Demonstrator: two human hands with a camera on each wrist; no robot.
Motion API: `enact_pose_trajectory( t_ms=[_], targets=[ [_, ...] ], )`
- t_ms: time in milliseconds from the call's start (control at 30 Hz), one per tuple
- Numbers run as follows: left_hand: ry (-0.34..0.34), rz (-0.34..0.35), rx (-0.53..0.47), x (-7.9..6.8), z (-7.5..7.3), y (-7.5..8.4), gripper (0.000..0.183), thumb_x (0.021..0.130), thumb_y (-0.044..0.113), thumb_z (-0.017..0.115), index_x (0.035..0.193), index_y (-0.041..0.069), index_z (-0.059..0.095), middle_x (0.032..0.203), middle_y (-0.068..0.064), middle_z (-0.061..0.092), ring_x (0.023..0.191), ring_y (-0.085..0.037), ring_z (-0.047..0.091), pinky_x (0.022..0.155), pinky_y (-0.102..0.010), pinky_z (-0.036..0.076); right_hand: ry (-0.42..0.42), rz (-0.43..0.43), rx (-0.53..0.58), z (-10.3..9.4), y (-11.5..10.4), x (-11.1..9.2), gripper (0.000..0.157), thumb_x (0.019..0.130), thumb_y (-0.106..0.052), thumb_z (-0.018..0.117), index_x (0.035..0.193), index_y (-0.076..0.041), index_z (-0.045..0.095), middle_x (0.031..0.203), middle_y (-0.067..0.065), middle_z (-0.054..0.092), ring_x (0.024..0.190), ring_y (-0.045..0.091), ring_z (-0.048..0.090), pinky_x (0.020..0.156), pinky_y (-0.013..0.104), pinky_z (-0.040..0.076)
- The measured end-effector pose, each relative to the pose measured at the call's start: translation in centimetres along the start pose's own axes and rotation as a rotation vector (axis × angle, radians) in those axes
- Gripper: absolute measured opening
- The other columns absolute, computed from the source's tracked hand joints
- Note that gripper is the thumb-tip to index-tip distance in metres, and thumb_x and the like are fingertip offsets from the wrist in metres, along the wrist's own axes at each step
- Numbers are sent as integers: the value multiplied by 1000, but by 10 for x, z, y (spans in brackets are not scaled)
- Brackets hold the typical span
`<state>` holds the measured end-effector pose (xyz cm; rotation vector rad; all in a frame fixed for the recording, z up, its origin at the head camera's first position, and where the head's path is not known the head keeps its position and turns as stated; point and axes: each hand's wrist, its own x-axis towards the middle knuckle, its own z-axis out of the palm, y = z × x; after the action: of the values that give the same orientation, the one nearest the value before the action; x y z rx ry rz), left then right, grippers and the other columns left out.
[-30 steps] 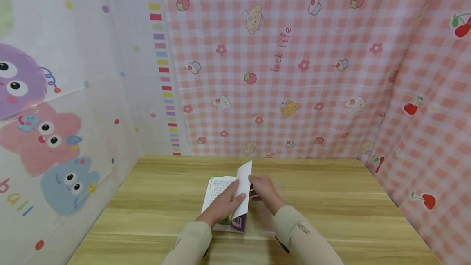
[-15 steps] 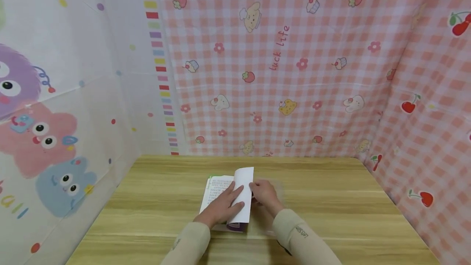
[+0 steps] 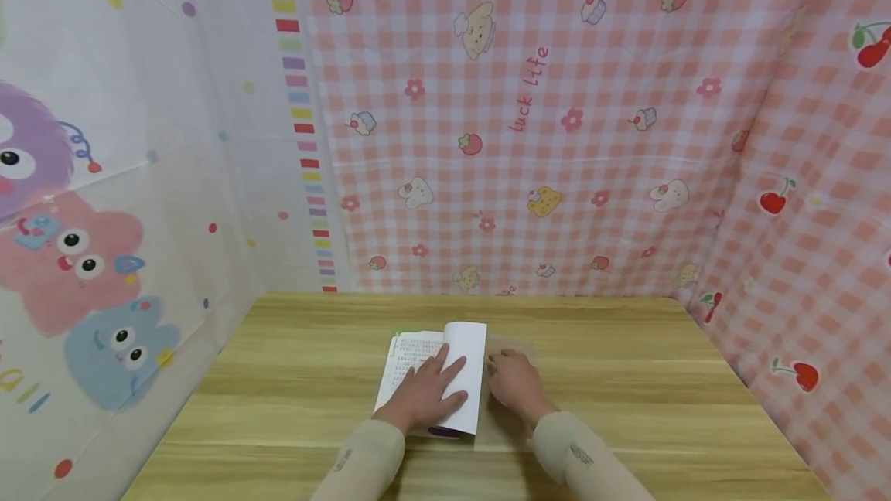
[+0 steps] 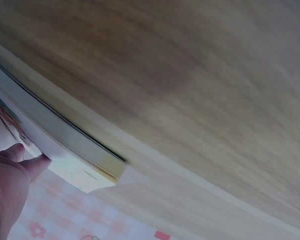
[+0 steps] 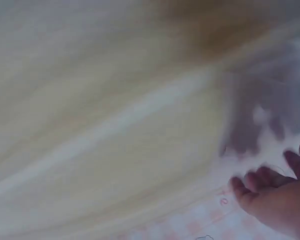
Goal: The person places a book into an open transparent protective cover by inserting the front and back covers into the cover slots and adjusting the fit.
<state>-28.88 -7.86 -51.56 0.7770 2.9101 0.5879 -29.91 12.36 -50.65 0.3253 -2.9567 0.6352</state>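
Note:
An open book (image 3: 411,350) lies on the table, its printed left page in sight and a blank white leaf (image 3: 473,354) folded over toward the right. My left hand (image 3: 426,394) rests on it with fingers spread, pressing where the leaf bends. In the left wrist view the thick page block of the book (image 4: 85,155) shows beside my fingers. To the right of the leaf, my right hand (image 3: 518,386) hovers over or touches a clear plastic sheet (image 3: 501,435), fingers slightly bent. The right wrist view shows the shiny sheet (image 5: 265,110) near the fingertips, with nothing gripped.
The wood-grain table (image 3: 626,377) spreads out around the book. Behind it hangs a pink checked cloth (image 3: 543,238), which also covers the right side. A white cloth with cartoon figures (image 3: 209,199) hangs on the left.
My right hand has let go of the white leaf's edge and shifted right onto the clear sheet. The leaf has come down flatter to the right, with my left hand still pressing on the book.

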Motion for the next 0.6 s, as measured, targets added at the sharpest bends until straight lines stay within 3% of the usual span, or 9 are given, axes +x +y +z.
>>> enact_pose_trajectory(
  t_ms=[100, 200, 333, 600],
  targets=[
    [17, -15, 19, 5, 8, -2, 64, 101, 55, 41, 156, 24, 35, 164, -13, 18, 143, -38, 31, 108, -67, 26, -81, -13, -118, 4, 12, -13, 46, 100, -18, 52, 139, 5, 50, 146, 31, 41, 135, 49, 36, 104, 68, 30],
    [46, -22, 42, 9, 11, -4, 64, 100, 55, 43, 155, 23, 37, 163, -14, 20, 141, -40, 34, 107, -67, 28, -143, -9, -174, 8, 25, -21, 55, 104, -30, 45, 148, 3, 39, 154, 29, 30, 143, 47, 25, 109, 68, 20],
    [65, -39, 56, 11, 12, -5, 65, 98, 56, 46, 153, 23, 40, 162, -15, 21, 140, -41, 36, 106, -67, 30, -172, -9, -188, 10, 40, -24, 61, 106, -40, 37, 153, 0, 34, 159, 25, 24, 147, 42, 19, 112, 67, 14],
    [18, -49, 7, 13, 7, -4, 64, 99, 57, 45, 153, 24, 41, 163, -16, 19, 142, -43, 30, 106, -68, 29, -191, -38, -192, 22, 58, -20, 67, 106, -49, 30, 155, -3, 29, 161, 23, 20, 148, 40, 15, 113, 67, 10]
  ],
)
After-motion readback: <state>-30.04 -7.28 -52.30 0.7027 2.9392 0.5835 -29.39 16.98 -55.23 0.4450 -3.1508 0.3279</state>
